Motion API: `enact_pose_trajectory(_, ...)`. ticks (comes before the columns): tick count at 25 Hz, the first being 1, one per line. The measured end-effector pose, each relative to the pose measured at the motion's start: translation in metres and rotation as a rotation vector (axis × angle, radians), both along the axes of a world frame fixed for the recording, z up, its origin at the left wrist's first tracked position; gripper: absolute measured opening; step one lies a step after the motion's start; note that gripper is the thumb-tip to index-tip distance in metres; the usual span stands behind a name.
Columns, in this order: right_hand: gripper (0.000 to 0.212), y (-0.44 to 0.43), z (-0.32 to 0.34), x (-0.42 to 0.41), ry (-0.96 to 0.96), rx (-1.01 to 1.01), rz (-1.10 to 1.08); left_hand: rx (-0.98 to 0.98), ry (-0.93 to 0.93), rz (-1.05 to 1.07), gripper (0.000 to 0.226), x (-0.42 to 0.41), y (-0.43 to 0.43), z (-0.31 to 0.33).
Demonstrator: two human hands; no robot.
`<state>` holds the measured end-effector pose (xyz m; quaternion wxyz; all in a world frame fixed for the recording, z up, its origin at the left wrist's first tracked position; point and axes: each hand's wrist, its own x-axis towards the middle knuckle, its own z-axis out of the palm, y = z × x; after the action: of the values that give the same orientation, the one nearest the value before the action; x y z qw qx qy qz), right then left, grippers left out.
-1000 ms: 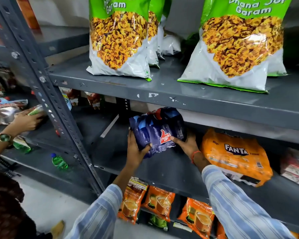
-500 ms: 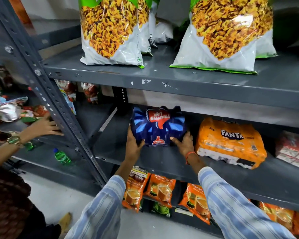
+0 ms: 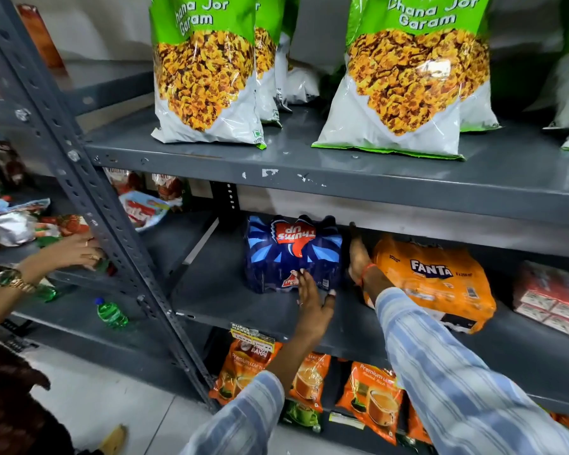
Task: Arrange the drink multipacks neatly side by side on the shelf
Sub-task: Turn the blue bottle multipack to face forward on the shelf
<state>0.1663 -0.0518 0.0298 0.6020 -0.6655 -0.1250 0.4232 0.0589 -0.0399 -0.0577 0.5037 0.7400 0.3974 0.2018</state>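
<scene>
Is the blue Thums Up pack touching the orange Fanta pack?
No, the right hand sits in the gap between the Thums Up pack and the Fanta pack.

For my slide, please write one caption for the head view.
Left hand fronts the blue multipack; right hand separates Fanta pack.

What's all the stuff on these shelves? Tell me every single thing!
Thums Up multipack: one, dark blue, middle shelf, logo upside down.
Fanta multipack: one, orange, middle shelf, right of the blue pack.
Red cartons: a stack, red and white, far right of the middle shelf.
Chana Jor Garam bags: several, green and white, top shelf.
Tea packets: several, orange, bottom shelf.
Green bottle: one, lying on the lower left shelf.
Snack packets: a pile, red and silver, left shelf.
Another person's hand: one, with a gold watch, left.
Left hand: open, against the blue pack's front.
Right hand: between the two multipacks.
</scene>
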Motion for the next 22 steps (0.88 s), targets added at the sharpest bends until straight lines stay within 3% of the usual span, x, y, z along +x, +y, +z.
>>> enact_pose_trajectory(3,0.030,-0.004,0.019,-0.012,-0.043,-0.034,-0.022,-0.082,-0.016,-0.018,0.075,-0.002,0.008,0.001)
enact_pose_trajectory(7,0.065,0.009,-0.023,-0.005,-0.131,0.004,-0.094,-0.150,-0.049,0.050,0.077,-0.015,0.004,0.010)
enact_pose_trajectory(9,0.066,0.003,-0.034,-0.013,-0.204,-0.027,-0.144,-0.185,-0.138,0.113,0.079,-0.017,0.014,0.018)
enact_pose_trajectory(14,0.056,-0.017,-0.056,-0.052,-0.173,0.098,-0.160,-0.583,-0.416,0.296,0.081,-0.030,0.073,-0.003)
enact_pose_trajectory(20,0.061,-0.017,-0.066,-0.074,-0.121,0.165,-0.096,-0.521,-0.419,0.439,0.091,-0.045,0.076,0.021)
enact_pose_trajectory(22,0.068,-0.020,-0.066,-0.070,-0.104,0.166,-0.048,-0.284,-0.304,0.471,0.103,-0.041,0.047,0.024)
